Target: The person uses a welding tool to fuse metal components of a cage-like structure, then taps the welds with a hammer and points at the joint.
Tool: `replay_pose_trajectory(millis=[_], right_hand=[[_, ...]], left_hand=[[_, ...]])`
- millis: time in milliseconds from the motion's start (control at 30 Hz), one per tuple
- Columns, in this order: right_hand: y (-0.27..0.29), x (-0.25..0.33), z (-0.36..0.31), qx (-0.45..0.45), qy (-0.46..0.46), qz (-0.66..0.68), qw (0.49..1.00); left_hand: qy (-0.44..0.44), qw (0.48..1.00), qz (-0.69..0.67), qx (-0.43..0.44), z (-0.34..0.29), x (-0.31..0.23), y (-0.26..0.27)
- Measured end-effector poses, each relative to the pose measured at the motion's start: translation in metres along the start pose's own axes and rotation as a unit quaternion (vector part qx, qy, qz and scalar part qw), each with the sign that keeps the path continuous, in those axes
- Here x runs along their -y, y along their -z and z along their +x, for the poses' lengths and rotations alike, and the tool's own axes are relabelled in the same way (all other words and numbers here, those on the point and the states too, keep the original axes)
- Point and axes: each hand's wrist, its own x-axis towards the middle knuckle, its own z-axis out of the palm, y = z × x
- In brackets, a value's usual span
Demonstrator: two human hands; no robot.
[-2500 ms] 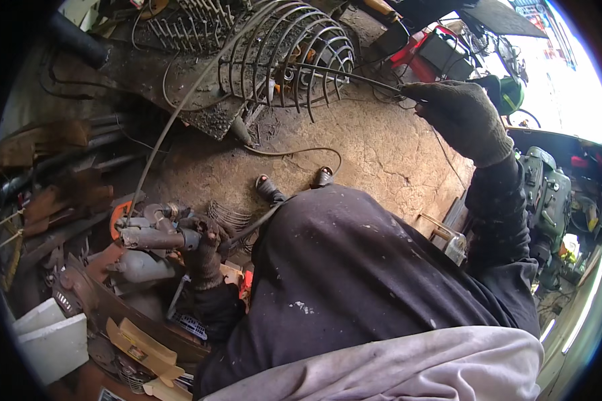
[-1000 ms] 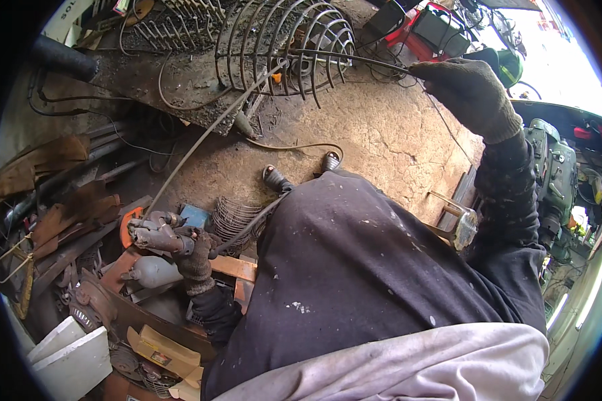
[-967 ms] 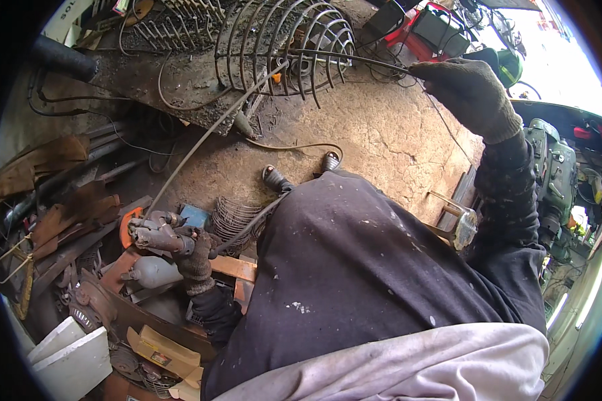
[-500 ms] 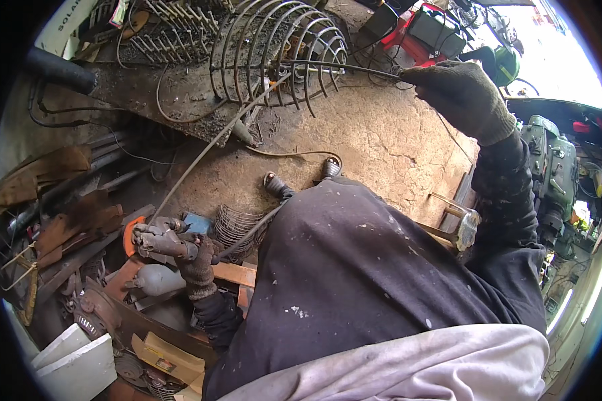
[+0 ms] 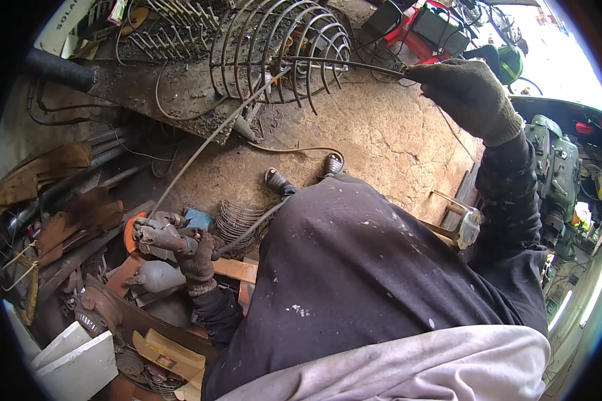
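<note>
In my gloved left hand (image 5: 197,262) is a welding electrode holder (image 5: 160,235), the fingers closed round its handle. A long thin welding electrode (image 5: 211,139) runs from its jaws up to the curved metal-bar cage (image 5: 274,50) on the workbench. A cable (image 5: 251,230) trails from the holder's handle towards my body. My gloved right hand (image 5: 468,93), raised on the far side, pinches the end of a thin dark metal rod (image 5: 361,65). That rod reaches left into the cage, its far end close to the electrode's tip.
Rows of short metal pegs (image 5: 174,27) stand on the dirty workbench (image 5: 127,87). Scrap metal, a grey bottle (image 5: 159,276) and a cardboard box (image 5: 170,354) crowd the lower left. A hammer-like tool (image 5: 467,227) lies at my right. A green machine (image 5: 552,167) stands beyond my right arm.
My right hand has shifted slightly to the right with the rod. The left hand with the electrode holder stays nearly in place. The view has moved a little.
</note>
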Motion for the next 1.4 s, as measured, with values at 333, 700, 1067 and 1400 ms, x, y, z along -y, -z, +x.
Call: replay_pose_trajectory(millis=[333,700,1067,1400], right_hand=[[0.002,0.000,0.000,0.005,0.010,0.014,1.000],[0.001,-0.003,-0.001,0.000,0.024,0.010,1.000],[-0.001,-0.003,-0.001,-0.007,0.022,0.027,0.999],[0.000,-0.001,0.000,-0.005,0.010,0.026,1.000]], left_hand=[[0.005,0.999,0.036,0.004,0.002,-0.002,-0.002],[-0.029,0.999,0.026,0.018,-0.001,-0.007,-0.010],[-0.025,0.992,0.122,0.007,-0.006,-0.019,-0.013],[-0.078,0.977,0.198,-0.004,-0.005,-0.017,-0.011]])
